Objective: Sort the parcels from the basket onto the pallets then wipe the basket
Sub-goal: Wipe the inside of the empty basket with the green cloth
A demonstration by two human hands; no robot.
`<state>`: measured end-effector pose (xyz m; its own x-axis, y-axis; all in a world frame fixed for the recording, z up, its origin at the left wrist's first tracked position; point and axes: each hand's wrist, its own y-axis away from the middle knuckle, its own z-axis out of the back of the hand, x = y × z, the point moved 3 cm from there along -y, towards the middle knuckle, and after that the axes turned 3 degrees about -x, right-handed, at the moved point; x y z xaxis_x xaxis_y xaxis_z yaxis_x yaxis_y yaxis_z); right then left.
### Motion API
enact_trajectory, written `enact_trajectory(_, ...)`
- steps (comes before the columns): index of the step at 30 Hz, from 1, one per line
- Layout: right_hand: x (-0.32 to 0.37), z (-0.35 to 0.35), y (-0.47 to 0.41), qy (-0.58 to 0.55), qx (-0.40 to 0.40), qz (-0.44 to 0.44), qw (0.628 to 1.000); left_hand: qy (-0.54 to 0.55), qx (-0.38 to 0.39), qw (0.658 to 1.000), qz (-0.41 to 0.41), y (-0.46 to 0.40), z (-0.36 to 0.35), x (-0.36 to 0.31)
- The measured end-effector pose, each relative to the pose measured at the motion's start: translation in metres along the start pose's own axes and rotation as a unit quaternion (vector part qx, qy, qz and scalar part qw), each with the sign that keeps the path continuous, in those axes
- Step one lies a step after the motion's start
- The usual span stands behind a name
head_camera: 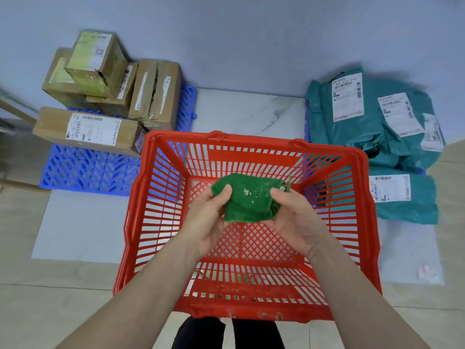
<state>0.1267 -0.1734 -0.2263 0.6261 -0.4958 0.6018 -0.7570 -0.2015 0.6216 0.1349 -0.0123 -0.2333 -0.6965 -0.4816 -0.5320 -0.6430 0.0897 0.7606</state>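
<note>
A red plastic basket point(156, 222) stands on the floor in front of me with no parcels inside. Over its middle I hold a folded green cloth point(247, 197) with pale specks on it. My left hand point(208, 220) grips the cloth's left edge, thumb on top. My right hand point(294, 222) grips its right edge the same way. Several brown cardboard boxes point(100, 91) are stacked on a blue pallet point(88, 170) at the left. Several teal mailer bags point(377, 127) lie piled at the right, hiding most of the pallet beneath them.
A grey wall runs behind both piles. Pale marble-pattern floor point(246, 112) shows between the piles beyond the basket. A wooden leg or stick point(17, 112) pokes in at the far left. My dark trouser legs point(201, 333) show below the basket's near rim.
</note>
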Motion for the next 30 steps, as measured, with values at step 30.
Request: enact_trajectory(30,-0.011,0.029,0.009,0.104,-0.112,-0.053,0.987,-0.112,0.039,0.992,-0.037,0.013,-0.020,-0.002)
